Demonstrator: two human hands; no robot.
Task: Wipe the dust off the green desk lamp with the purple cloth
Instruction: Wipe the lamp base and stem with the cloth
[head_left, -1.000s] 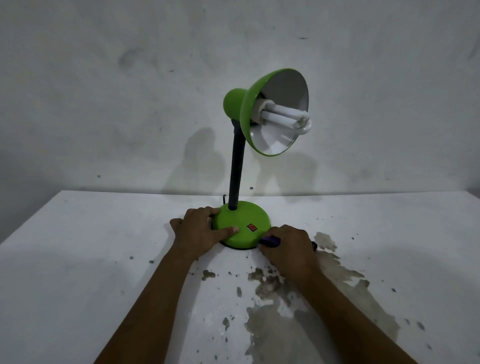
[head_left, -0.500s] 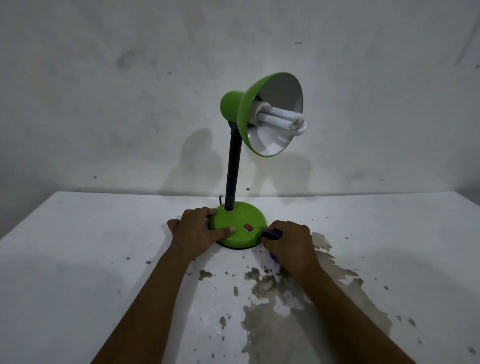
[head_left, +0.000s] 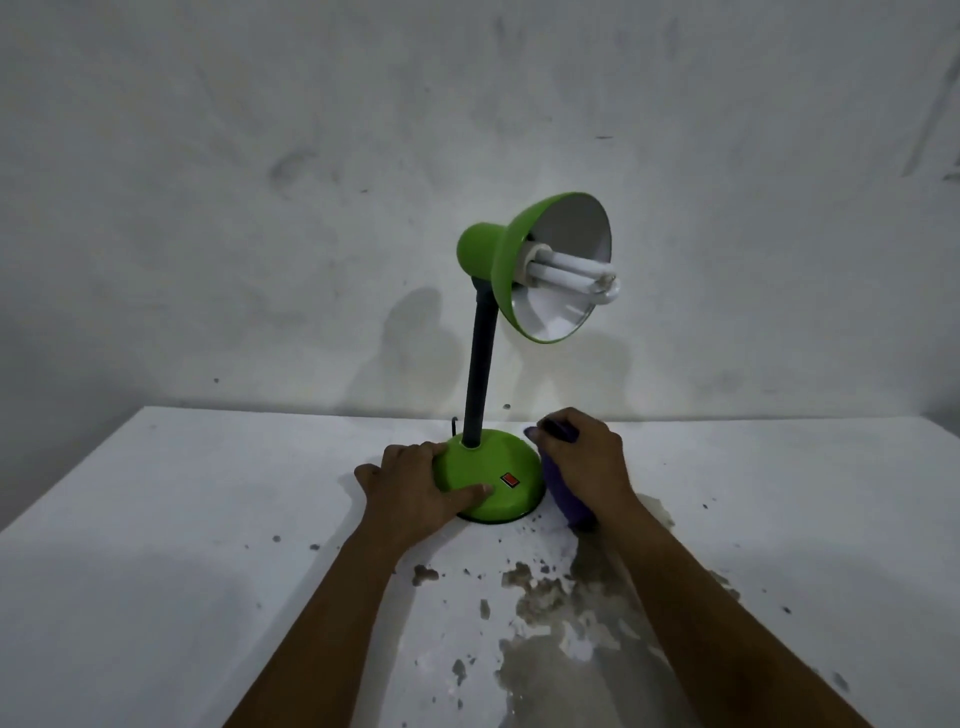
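Purple cloth (head_left: 566, 499), soft and bunched, sits in the right hand (head_left: 584, 460) grip, pressed against the lamp (head_left: 488, 480) base's right side on the surface (head_left: 156, 519). Left hand (head_left: 415, 488) lies flat, steadying the light, top-heavy lamp; fragile bulb (head_left: 571, 275) above.

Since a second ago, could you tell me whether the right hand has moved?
Yes. The right hand went from the lamp base's front edge round its right side, toward the wall.
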